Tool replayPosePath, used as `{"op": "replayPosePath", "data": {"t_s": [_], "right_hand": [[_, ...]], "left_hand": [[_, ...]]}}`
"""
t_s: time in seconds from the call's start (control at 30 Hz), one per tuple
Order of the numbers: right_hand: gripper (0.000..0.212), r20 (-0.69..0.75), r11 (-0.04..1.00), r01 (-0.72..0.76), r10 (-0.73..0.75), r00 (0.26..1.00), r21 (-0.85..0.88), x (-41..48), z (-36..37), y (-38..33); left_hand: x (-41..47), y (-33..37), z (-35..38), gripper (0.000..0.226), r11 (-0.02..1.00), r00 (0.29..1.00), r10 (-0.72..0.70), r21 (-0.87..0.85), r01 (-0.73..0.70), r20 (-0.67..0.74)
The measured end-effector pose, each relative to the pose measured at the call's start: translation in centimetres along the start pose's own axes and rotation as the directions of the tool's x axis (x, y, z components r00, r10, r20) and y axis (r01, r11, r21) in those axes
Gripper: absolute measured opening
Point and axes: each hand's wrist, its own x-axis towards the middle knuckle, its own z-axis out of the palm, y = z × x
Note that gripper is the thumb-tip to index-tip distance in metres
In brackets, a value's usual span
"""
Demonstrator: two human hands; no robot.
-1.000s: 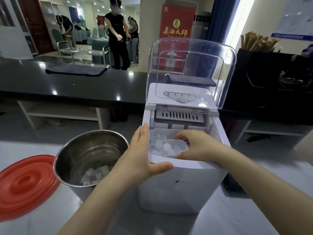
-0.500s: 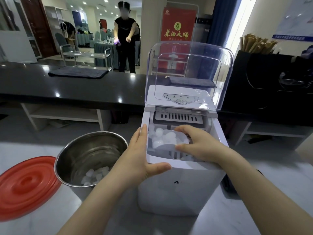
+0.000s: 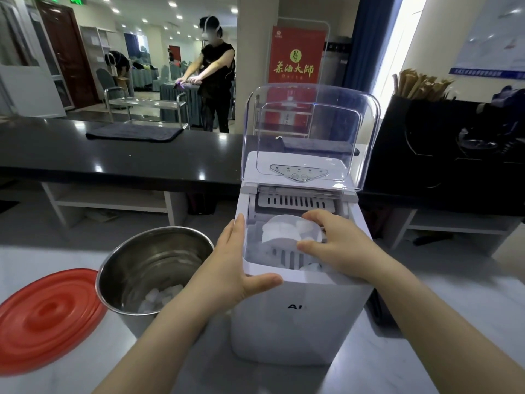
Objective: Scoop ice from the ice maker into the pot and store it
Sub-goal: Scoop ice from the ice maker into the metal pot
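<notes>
A pale, marble-patterned counter [image 3: 431,348] fills the foreground. Three things stand directly on it. A white ice maker [image 3: 298,325] sits upright near the middle, its clear lid raised. Just left of it stands a stainless steel pot [image 3: 142,260], upright and uncovered, close to the machine's side; whether the two touch cannot be told. Further left a round red lid [image 3: 45,317] lies flat, top side up, its right edge running in beside the pot's wall. Behind, a long black counter [image 3: 108,160] crosses the view. A dark folded cloth [image 3: 133,133] lies flat on it, well apart from a black boxy unit [image 3: 426,143] at its right end.
</notes>
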Motion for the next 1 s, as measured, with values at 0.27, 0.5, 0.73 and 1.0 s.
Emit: {"op": "replayPosePath", "data": {"t_s": [0.27, 0.5, 0.73, 1.0], "right_hand": [[0.062, -0.014, 1.0, 0.017, -0.017, 1.0, 0.0, -2.0, -1.3, -2.4], [0.059, -0.02, 0.999, 0.048, -0.048, 0.999, 0.002, -3.8, -0.8, -6.7], [0.064, -0.08, 0.995, 0.089, -0.086, 0.993, 0.034, -4.3, 1.8, -11.1], [0.066, -0.076, 0.989, 0.117, -0.11, 0.991, 0.09, -3.6, 5.6, -15.0]], "left_hand": [[-1.0, 0.4, -0.7, 0.1, 0.99, 0.994, 0.071, 0.126, -0.061, -0.08], [-4.0, -1.5, -3.3, 0.071, 0.992, 0.966, 0.118, 0.066, -0.105, -0.23], [-5.7, -6.0, -6.8, 0.068, 0.999, 0.956, 0.034, 0.041, -0.023, -0.293], [-6.5, -10.6, -9.0, 0.073, 0.994, 0.97, -0.054, 0.076, 0.074, -0.237]]}}
